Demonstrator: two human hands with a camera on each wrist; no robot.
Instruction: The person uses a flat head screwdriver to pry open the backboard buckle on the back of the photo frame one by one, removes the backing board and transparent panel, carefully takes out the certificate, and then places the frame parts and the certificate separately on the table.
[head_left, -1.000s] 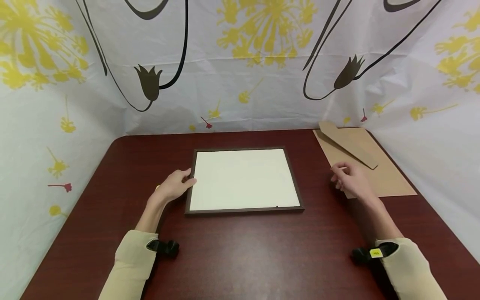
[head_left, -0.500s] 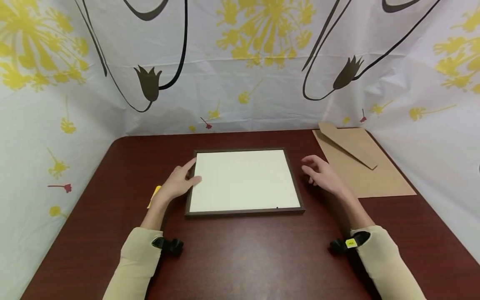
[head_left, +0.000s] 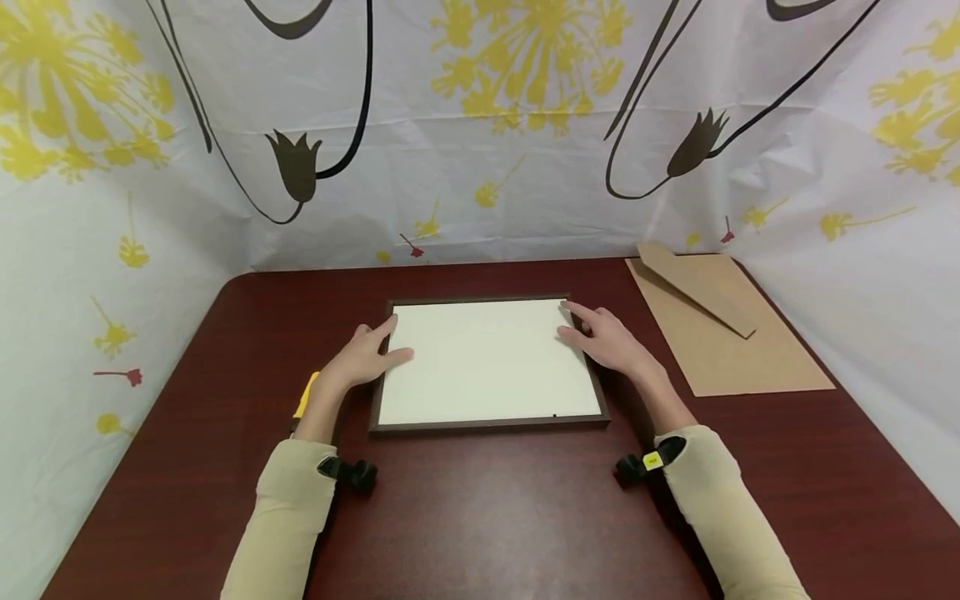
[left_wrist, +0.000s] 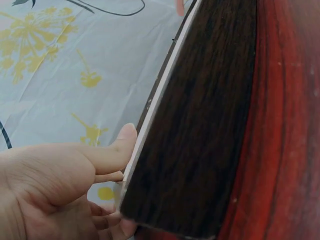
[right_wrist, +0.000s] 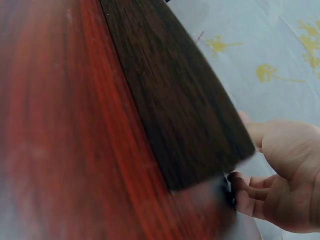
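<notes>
A picture frame (head_left: 487, 424) with a dark brown wood-grain border and a white face lies flat on the table. At its left side my left hand (head_left: 358, 360) holds the edge, thumb over the white face and index finger up by the far corner. In the left wrist view, its other fingers bend beside the frame's border (left_wrist: 190, 125). My right hand (head_left: 611, 342) grips the opposite side, thumb and index finger reaching over the edge. The right wrist view shows its lower fingers curled by the frame's corner, the thumb mostly hidden behind the border (right_wrist: 175, 95).
A brown backing board (head_left: 757, 358) with a folded stand flap (head_left: 697, 287) lies on the right of the dark red table (head_left: 480, 517). Beside my left forearm is a yellow object (head_left: 305, 397), partly hidden. A patterned white cloth (head_left: 480, 225) hangs behind.
My right hand has come left from over the backing board to the frame's right edge. My left hand has slid slightly farther onto the frame, uncovering more of the yellow object.
</notes>
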